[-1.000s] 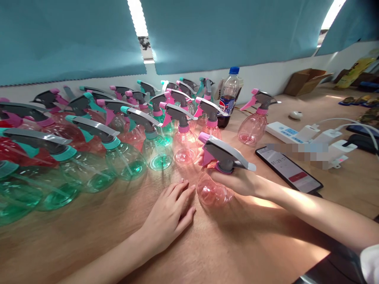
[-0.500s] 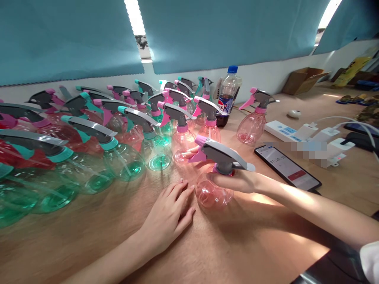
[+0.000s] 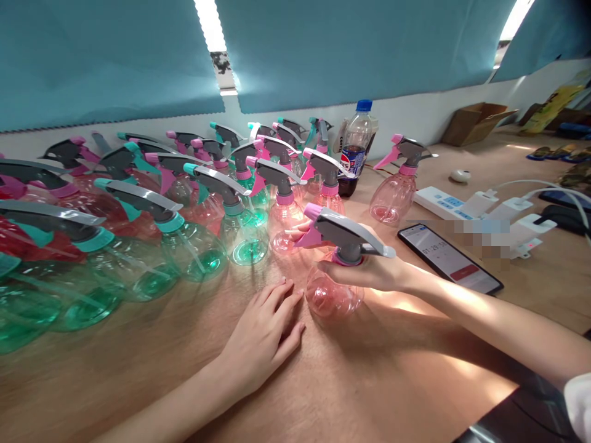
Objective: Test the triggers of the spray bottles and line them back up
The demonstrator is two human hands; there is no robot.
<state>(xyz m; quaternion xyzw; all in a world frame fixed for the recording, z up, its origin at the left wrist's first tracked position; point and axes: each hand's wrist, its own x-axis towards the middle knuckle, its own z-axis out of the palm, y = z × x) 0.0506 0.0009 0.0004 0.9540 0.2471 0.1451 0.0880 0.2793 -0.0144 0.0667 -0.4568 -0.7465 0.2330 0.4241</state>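
Observation:
A clear pink spray bottle (image 3: 332,298) with a grey and pink trigger head stands upright in front of me. My right hand (image 3: 364,271) is wrapped round its upper body just below the collar; the fingers on the far side are partly hidden by the head. Flat on the tabletop, fingers spread, my left hand (image 3: 268,329) rests just left of the bottle's base and holds nothing. Closest beyond it are a green spray bottle (image 3: 244,243) and another pink spray bottle (image 3: 284,221), both upright.
Several green and pink spray bottles crowd the left and back of the wooden table (image 3: 184,375). A cola bottle (image 3: 355,144) and a lone pink spray bottle (image 3: 392,194) stand behind. To the right lie a phone (image 3: 450,258), a power strip (image 3: 443,203) with chargers, and a white earbud case (image 3: 460,176).
My right hand has shifted up slightly on the pink spray bottle, and its head sits a little higher and less far right. My left hand has stayed in place.

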